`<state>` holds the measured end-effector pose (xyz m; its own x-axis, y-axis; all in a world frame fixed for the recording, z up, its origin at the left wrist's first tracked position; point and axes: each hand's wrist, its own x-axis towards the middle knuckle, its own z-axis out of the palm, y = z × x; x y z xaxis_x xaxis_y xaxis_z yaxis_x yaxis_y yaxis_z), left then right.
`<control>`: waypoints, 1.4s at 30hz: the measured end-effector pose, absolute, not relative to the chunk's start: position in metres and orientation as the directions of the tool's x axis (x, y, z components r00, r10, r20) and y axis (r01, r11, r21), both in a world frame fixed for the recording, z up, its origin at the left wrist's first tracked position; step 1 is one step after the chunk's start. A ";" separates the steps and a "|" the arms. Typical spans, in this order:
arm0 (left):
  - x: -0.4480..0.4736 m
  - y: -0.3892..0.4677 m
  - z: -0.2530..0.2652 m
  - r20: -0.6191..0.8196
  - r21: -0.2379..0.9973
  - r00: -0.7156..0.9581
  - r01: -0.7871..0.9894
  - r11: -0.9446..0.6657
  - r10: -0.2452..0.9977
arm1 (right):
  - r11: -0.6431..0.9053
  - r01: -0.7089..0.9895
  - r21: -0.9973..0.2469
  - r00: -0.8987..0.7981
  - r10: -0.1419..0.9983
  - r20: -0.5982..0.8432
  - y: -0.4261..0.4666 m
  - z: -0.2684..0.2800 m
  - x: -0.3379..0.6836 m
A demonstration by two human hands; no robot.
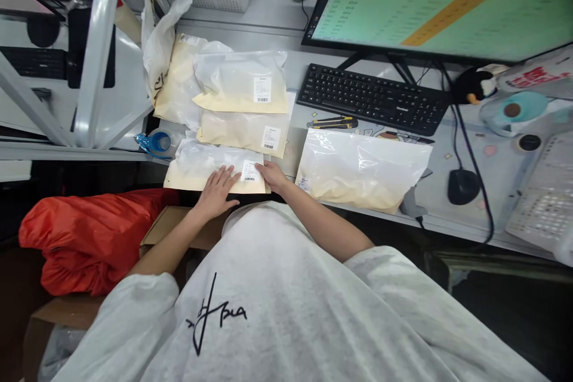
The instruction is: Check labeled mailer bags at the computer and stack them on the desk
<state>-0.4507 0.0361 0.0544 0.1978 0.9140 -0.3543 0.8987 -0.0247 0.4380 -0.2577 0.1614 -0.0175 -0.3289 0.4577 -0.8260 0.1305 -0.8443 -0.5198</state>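
The desk (441, 203) is occupied at its near edge by filled plastic bags; on the monitor (430, 0), rows of text and an orange band are shown, too blurred to be read. Dark script is printed on the shirt (219, 313), its wording uncertain. One bag, the large one on the right (358, 167), is placed well apart from the hands. The nearest bag (201, 167) is laid at the desk's near left edge, just in front of two other labelled bags, the far one (242, 74) and the middle one (244, 128). It is covered by the left hand (218, 191), whose fingers are spread and released; its right end is touched by the right hand (272, 176), though whether those fingers are clenched on it cannot be told. The step in hand is judged to be the pressing or smoothing of the label (249, 171); for the next move, its edges would need to be kept flat. A bold heading and a barcode are carried by the label, but no brand can be made out.
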 end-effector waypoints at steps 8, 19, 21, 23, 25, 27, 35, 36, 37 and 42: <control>-0.465 0.062 0.023 -0.336 0.427 0.150 0.904 0.009 0.930 | -0.767 0.324 -0.554 -0.150 0.536 -0.831 0.154 -0.016 -0.210; -0.460 0.070 0.014 -0.346 0.410 0.136 0.912 0.020 0.928 | -0.729 0.459 -0.508 -0.167 0.491 -0.855 0.127 -0.030 -0.192; -0.456 0.067 0.013 -0.346 0.405 0.140 0.914 0.013 0.928 | -0.726 0.460 -0.512 -0.195 0.480 -0.855 0.127 -0.032 -0.194; -0.452 0.063 0.013 -0.347 0.403 0.144 0.915 0.009 0.927 | -0.721 0.459 -0.519 -0.215 0.476 -0.853 0.126 -0.032 -0.195; -0.449 0.060 0.011 -0.347 0.403 0.143 0.915 0.010 0.927 | -0.717 0.458 -0.525 -0.230 0.475 -0.849 0.126 -0.033 -0.195; -0.448 0.059 0.010 -0.347 0.408 0.136 0.913 0.019 0.928 | -0.714 0.458 -0.529 -0.241 0.473 -0.847 0.126 -0.034 -0.195; -0.454 0.068 0.006 -0.363 0.422 0.117 0.905 0.051 0.924 | -0.709 0.462 -0.532 -0.262 0.464 -0.846 0.126 -0.042 -0.194; -0.454 0.068 0.006 -0.367 0.421 0.126 0.906 0.043 0.922 | -0.709 0.464 -0.531 -0.262 0.463 -0.847 0.125 -0.044 -0.194; -0.452 0.067 0.007 -0.370 0.420 0.138 0.907 0.033 0.919 | -0.709 0.466 -0.530 -0.260 0.463 -0.848 0.125 -0.045 -0.194; -0.439 0.055 0.006 -0.381 0.411 0.224 0.910 -0.052 0.897 | -0.706 0.485 -0.516 -0.248 0.455 -0.855 0.122 -0.053 -0.195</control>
<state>-0.4390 0.0552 0.0055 0.2238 0.8973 -0.3806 0.9100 -0.0525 0.4113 -0.1948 0.1222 -0.0528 -0.2478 0.4553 -0.8551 0.4850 -0.7058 -0.5163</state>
